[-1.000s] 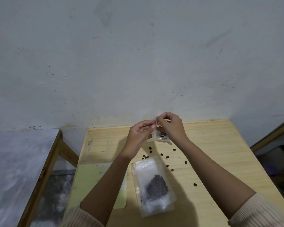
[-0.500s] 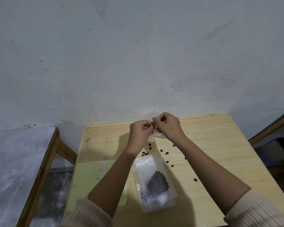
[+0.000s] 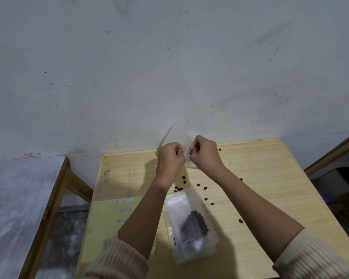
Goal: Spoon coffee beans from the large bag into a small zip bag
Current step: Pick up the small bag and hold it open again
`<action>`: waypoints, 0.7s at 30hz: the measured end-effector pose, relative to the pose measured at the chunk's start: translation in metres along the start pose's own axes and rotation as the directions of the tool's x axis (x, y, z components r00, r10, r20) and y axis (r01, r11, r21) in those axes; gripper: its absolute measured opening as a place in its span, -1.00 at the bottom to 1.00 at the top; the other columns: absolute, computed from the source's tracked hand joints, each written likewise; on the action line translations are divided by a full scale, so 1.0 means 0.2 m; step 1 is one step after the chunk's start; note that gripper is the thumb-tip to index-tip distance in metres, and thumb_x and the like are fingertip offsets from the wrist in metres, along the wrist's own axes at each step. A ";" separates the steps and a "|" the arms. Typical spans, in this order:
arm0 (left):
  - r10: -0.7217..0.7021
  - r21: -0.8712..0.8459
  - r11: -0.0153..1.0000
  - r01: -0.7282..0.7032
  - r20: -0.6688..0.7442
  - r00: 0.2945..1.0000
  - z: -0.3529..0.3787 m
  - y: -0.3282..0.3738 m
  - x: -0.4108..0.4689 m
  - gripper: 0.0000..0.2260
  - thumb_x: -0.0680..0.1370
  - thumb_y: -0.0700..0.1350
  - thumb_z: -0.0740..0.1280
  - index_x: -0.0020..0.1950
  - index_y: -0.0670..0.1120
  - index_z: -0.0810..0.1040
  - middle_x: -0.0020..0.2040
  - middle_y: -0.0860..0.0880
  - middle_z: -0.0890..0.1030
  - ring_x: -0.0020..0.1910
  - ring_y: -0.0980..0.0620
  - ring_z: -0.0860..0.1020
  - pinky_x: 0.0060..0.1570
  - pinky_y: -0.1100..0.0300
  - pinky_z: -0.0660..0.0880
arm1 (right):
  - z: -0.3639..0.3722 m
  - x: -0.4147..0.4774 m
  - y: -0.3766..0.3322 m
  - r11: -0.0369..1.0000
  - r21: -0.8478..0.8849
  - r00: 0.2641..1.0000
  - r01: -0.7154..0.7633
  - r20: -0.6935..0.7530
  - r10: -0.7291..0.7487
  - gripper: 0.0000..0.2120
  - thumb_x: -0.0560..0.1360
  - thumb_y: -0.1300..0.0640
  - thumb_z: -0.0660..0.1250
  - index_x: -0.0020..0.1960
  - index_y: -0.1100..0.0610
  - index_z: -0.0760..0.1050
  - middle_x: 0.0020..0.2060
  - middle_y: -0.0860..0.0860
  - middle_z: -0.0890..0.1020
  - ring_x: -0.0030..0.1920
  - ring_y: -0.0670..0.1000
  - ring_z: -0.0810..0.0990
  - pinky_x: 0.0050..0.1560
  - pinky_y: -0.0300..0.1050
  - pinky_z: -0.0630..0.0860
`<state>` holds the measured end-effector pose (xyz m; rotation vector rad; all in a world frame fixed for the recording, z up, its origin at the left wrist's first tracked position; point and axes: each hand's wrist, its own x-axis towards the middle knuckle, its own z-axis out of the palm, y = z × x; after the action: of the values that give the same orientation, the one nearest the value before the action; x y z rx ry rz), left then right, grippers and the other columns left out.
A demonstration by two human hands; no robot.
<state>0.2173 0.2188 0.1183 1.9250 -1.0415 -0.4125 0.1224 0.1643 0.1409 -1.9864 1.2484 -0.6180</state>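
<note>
While both forearms reach forward out of cream ribbed sleeves (image 3: 117, 260), the left hand (image 3: 170, 158) and right hand (image 3: 205, 156) meet almost knuckle to knuckle above the far part of the wooden surface (image 3: 270, 178), close to the wall (image 3: 169, 67). Backs of both hands face the camera, wrists roughly straight, forearms angling in toward each other. Both sets of fingers (image 3: 178, 150) are curled tight, pinching the top edge of the small zip bag (image 3: 187, 153), a clear pouch held between the two hands and lifted off the surface; most of it is hidden behind them, contents can't be told. Large bag (image 3: 189, 222) lies flat on the surface nearer the person, between the forearms, clear plastic, with a dark cluster of coffee beans (image 3: 194, 223) inside. Loose beans (image 3: 198, 185) are scattered on the surface just beyond its top end and out to the right. Pale yellow-green sheet (image 3: 109, 218) lies under the left forearm. Second table (image 3: 18, 198) with a grey top stands to the left, apart.
</note>
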 end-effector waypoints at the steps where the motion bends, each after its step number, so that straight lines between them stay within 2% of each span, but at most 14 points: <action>1: -0.004 0.004 1.000 0.004 -0.005 1.000 0.00 0.00 0.01 -0.89 0.51 -0.30 0.29 -0.09 -0.21 0.62 -0.26 0.02 0.56 -0.25 0.09 0.52 -0.24 0.41 0.41 | 0.01 0.00 0.00 1.000 -0.003 1.000 -0.003 0.002 0.003 -0.86 0.43 0.37 0.19 -0.26 0.18 0.40 -0.33 0.16 0.58 -0.27 0.15 0.54 -0.24 -0.01 0.49; 3: -0.020 0.000 1.000 0.020 -0.020 1.000 0.00 0.01 0.01 -0.88 0.51 -0.30 0.28 -0.08 -0.22 0.62 -0.24 0.00 0.58 -0.23 0.08 0.53 -0.18 0.31 0.44 | 0.02 0.01 0.00 1.000 -0.010 1.000 -0.006 0.008 0.007 -0.86 0.43 0.38 0.18 -0.25 0.19 0.39 -0.34 0.11 0.54 -0.30 0.11 0.50 -0.26 -0.06 0.45; 6: -0.052 -0.028 0.998 0.051 -0.043 0.998 0.00 0.01 0.01 -0.89 0.50 -0.31 0.29 -0.11 -0.22 0.62 -0.28 0.02 0.55 -0.25 0.07 0.52 -0.19 0.25 0.46 | 0.03 0.02 0.00 1.000 -0.020 1.000 0.006 0.003 -0.006 -0.87 0.44 0.37 0.19 -0.24 0.19 0.39 -0.36 0.06 0.50 -0.32 0.08 0.47 -0.26 -0.07 0.43; 8: -0.063 -0.056 0.997 0.059 -0.067 0.996 -0.01 0.01 0.01 -0.88 0.50 -0.31 0.29 -0.10 -0.22 0.63 -0.28 0.04 0.55 -0.25 0.08 0.53 -0.19 0.28 0.46 | 0.03 0.01 0.01 1.000 0.013 1.000 0.010 -0.014 -0.009 -0.87 0.47 0.31 0.20 -0.26 0.20 0.39 -0.41 0.08 0.50 -0.33 0.12 0.52 -0.25 -0.04 0.47; 10: -0.043 -0.081 0.996 0.037 -0.078 0.996 -0.03 0.02 0.01 -0.88 0.50 -0.29 0.30 -0.09 -0.20 0.64 -0.26 0.03 0.58 -0.25 0.11 0.54 -0.21 0.38 0.44 | 0.03 0.01 0.02 0.998 0.069 1.000 0.008 -0.021 -0.007 -0.79 0.51 0.19 0.18 -0.28 0.25 0.39 -0.41 0.16 0.54 -0.33 0.19 0.58 -0.26 0.05 0.54; 12: -0.015 -0.116 0.993 0.009 -0.048 0.999 -0.04 0.04 0.01 -0.90 0.50 -0.28 0.32 -0.12 -0.19 0.64 -0.27 0.02 0.59 -0.27 0.13 0.54 -0.21 0.42 0.45 | 0.01 0.01 0.02 0.995 0.102 0.999 -0.018 0.048 0.013 -0.70 0.53 0.12 0.14 -0.26 0.29 0.42 -0.37 0.21 0.57 -0.35 0.20 0.59 -0.25 0.12 0.57; 14: -0.006 -0.137 0.991 0.002 -0.023 1.000 -0.05 0.05 0.01 -0.92 0.50 -0.27 0.34 -0.13 -0.19 0.63 -0.28 0.02 0.60 -0.29 0.15 0.55 -0.20 0.43 0.46 | -0.01 0.01 0.01 0.993 0.115 0.990 -0.019 0.142 0.002 -0.68 0.55 0.13 0.13 -0.25 0.32 0.44 -0.37 0.20 0.57 -0.43 0.13 0.57 -0.26 0.10 0.58; 16: 0.002 -0.113 0.994 -0.004 -0.024 1.000 -0.06 0.03 0.02 -0.93 0.50 -0.27 0.35 -0.14 -0.20 0.63 -0.28 0.03 0.59 -0.30 0.22 0.53 -0.23 0.51 0.42 | -0.02 0.01 0.01 0.996 0.091 0.980 0.021 0.195 -0.038 -0.68 0.56 0.19 0.11 -0.27 0.35 0.43 -0.40 0.19 0.53 -0.46 0.08 0.49 -0.26 0.07 0.54; 18: -0.021 -0.081 0.997 0.019 -0.023 1.000 -0.07 0.03 0.03 -0.93 0.49 -0.27 0.35 -0.13 -0.22 0.64 -0.27 0.01 0.58 -0.30 0.18 0.52 -0.26 0.51 0.40 | -0.02 0.00 0.01 0.998 0.053 0.974 0.033 0.222 -0.044 -0.69 0.57 0.21 0.10 -0.25 0.37 0.42 -0.38 0.20 0.49 -0.41 0.09 0.44 -0.26 0.06 0.49; 21: -0.060 -0.037 0.998 0.059 -0.013 0.998 -0.07 0.03 0.03 -0.91 0.49 -0.29 0.33 -0.13 -0.24 0.63 -0.27 -0.04 0.59 -0.25 0.05 0.54 -0.25 0.36 0.42 | -0.01 0.00 0.00 0.999 -0.035 0.969 0.037 0.245 -0.028 -0.72 0.57 0.22 0.10 -0.26 0.32 0.42 -0.39 0.14 0.45 -0.38 0.06 0.38 -0.34 -0.08 0.33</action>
<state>0.2258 0.2200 0.1311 1.9271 -0.9629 -0.4484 0.1209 0.1631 0.1429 -2.0485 1.0870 -0.3524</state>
